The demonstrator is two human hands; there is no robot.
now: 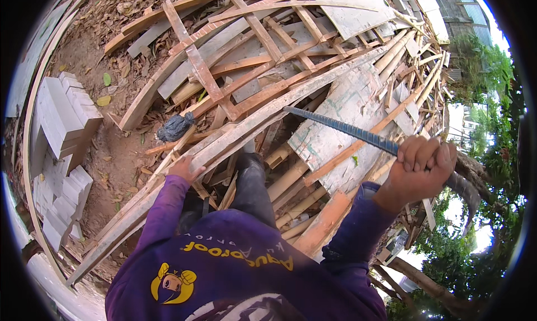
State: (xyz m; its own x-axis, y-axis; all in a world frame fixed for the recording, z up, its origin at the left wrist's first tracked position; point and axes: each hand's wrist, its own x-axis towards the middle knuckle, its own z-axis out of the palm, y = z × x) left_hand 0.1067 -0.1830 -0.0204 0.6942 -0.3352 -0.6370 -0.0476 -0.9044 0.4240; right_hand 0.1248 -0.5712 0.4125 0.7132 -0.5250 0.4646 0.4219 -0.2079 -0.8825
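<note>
My right hand is wrapped round a dark ribbed steel bar, raised at the right. The bar slants to the left, and its far tip reaches the edge of a long weathered wooden beam; whether it touches cannot be told. Past my fist a dark curved end hangs down, looking like a hook of the same bar. Lower left, my left hand grips that beam, fingers over its top. The beam runs from lower left to upper right across my front.
Nailed timber frames and loose boards pile up ahead. A peeling white panel lies over bamboo poles at right. Grey blocks stack at left, on dirt. A dark crumpled bag lies beyond the beam. My leg stands among the scraps.
</note>
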